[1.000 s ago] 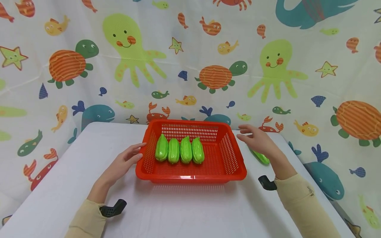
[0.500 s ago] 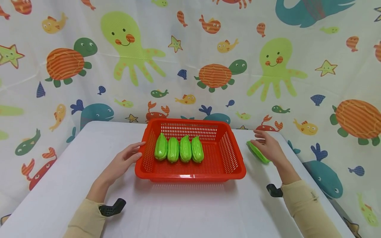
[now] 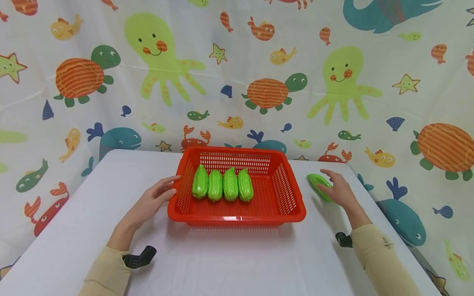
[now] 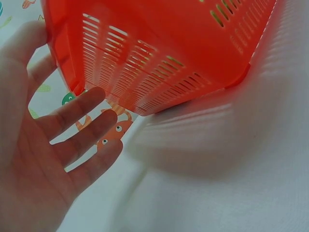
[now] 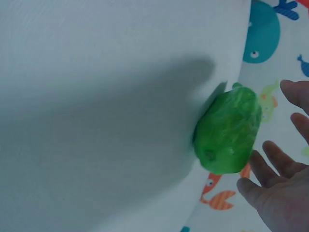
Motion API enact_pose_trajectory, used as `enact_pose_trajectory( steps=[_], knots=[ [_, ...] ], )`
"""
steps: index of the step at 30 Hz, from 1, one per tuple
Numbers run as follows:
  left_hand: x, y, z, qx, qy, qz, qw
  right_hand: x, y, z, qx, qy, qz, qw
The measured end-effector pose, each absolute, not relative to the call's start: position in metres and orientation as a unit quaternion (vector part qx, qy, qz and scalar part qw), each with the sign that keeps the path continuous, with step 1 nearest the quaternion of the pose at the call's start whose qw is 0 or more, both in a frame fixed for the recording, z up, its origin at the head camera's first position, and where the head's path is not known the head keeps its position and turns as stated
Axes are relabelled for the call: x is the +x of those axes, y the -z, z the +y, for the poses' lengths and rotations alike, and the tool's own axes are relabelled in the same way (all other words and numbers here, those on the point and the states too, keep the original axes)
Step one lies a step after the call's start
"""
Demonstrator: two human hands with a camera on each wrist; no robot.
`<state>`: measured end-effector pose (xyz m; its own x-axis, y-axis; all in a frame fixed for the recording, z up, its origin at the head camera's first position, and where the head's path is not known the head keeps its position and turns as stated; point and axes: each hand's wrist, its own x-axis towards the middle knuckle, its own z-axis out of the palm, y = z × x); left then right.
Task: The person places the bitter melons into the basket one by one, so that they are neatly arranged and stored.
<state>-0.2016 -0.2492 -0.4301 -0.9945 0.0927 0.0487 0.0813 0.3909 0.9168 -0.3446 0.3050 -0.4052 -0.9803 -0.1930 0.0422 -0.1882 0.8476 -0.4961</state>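
Observation:
A red plastic basket (image 3: 237, 219) with slotted walls stands mid-table in the head view. Several shiny, bright green, gourd-like vegetables (image 3: 215, 186) lie side by side in its left half. At the basket's left rim is my left hand (image 3: 149, 205), fingers spread and thumb apart; the left wrist view has a fingertip meeting the red rim. Right of the basket, another green gourd-like vegetable (image 3: 319, 185) rests on the table. My right hand (image 3: 340, 190) hovers over its right side, partly covering it in the head view. Spread, relaxed fingers (image 5: 263, 170) are beside the vegetable in the right wrist view, holding nothing.
A white cloth covers the table (image 3: 237, 263). Behind it and along both sides hangs a curtain (image 3: 237, 65) printed with sea animals. A black wrist device (image 3: 140, 258) sits on my left sleeve, another (image 3: 343, 239) on my right.
My right hand has moved from beside the basket's right rim, rightward and down to the lone green vegetable. My left hand and the basket stay in place.

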Motion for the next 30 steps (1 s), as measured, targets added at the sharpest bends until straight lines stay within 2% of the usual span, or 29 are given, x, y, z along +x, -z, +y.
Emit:
enact_pose_trajectory(
  steps=[8,30],
  knots=[
    [-0.2,0.431,-0.25,0.048,-0.549,0.835,0.004,-0.352,0.415,0.31,-0.086,0.255,0.962,0.039],
    [-0.202,0.431,-0.249,0.057,-0.556,0.829,0.006,-0.353,0.421,0.309,-0.076,0.25,0.963,0.07]
  ],
)
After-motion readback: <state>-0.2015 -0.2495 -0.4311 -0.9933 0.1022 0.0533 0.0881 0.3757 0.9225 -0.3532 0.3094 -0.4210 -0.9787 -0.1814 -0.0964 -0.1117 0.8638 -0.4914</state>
